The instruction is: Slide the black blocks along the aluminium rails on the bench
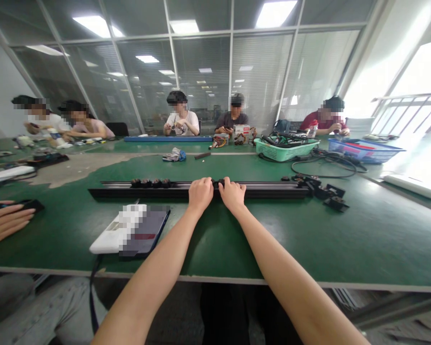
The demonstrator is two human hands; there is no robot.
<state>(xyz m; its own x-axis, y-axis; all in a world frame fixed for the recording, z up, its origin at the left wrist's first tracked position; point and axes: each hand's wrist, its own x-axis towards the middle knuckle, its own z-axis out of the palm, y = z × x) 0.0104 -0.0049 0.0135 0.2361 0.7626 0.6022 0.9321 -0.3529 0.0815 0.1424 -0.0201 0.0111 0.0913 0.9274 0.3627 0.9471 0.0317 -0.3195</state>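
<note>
A long black metal rail (151,193) lies across the green table in front of me, with a lighter channel running along its top. My left hand (200,194) is at the rail's middle, fingers curled over it. Close to its right, my right hand (232,192) is closed too, thumb toward the other hand. Between them a small black fitting (216,184) on the rail shows in part, and the fingertips of both hands press at it. Several similar black fittings (151,183) sit in a row on the rail's left part. Loose black pieces (329,192) lie by its right end.
A notebook (154,230) and a white device (109,235) lie near the front edge. Another person's hand (9,220) rests at far left. Behind are a cloth (174,155), a green basket (283,151) of cables and a blue basket (366,152). Several people sit opposite.
</note>
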